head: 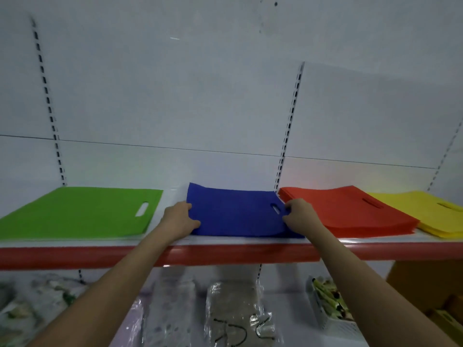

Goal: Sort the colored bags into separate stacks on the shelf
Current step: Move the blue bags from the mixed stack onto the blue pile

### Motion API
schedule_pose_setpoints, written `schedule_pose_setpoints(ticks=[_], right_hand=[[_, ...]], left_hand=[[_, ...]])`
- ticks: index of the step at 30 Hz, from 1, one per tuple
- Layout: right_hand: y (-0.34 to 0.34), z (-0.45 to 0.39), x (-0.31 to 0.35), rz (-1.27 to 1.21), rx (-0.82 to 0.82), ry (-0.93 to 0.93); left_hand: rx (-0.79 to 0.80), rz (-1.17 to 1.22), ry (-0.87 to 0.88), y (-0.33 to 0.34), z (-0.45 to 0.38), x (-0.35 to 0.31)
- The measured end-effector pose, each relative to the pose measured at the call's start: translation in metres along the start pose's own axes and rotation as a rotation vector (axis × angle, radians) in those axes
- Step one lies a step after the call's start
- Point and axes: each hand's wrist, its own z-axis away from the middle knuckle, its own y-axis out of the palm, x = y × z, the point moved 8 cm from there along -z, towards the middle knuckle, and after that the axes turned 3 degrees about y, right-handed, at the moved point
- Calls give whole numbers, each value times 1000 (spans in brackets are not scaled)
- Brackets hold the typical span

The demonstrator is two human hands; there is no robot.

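Four flat stacks of fabric bags lie side by side on a white shelf [175, 194] with a red front strip: green [75, 211] at the left, blue [235, 214] in the middle, red [340, 209] to its right, yellow [436, 211] at the far right. My left hand [179, 219] grips the left edge of the blue stack, thumb on top. My right hand [299, 216] pinches the blue stack's right edge beside its cut-out handle. The blue stack's far left corner curls up slightly.
White back panels with slotted uprights rise behind the shelf. Below it, a lower shelf holds clear plastic packets [238, 314], a white mesh basket [330, 316] with green contents, and cardboard boxes [426, 284] at the right.
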Motion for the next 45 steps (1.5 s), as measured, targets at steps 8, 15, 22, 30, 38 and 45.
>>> schedule_pose_setpoints(ticks=[8,15,22,30,38,45], right_hand=[[1,-7,5,176,-87,-206],[32,25,126,-442,179,-461],[96,114,306,-506,407,-741],[150,266,470,-473,612,-974],[205,368,592,-327,638,-1023],[244,406,669,-334,636,-994]], left_hand=[[-116,-124,-65,3,-4,1],[-430,-334,-41,-52,45,0],[-576,-469,-264,-157,142,82],[-675,-516,-517,-259,281,207],[-571,-538,-599,-351,362,325],[-575,-508,-551,-406,384,401]])
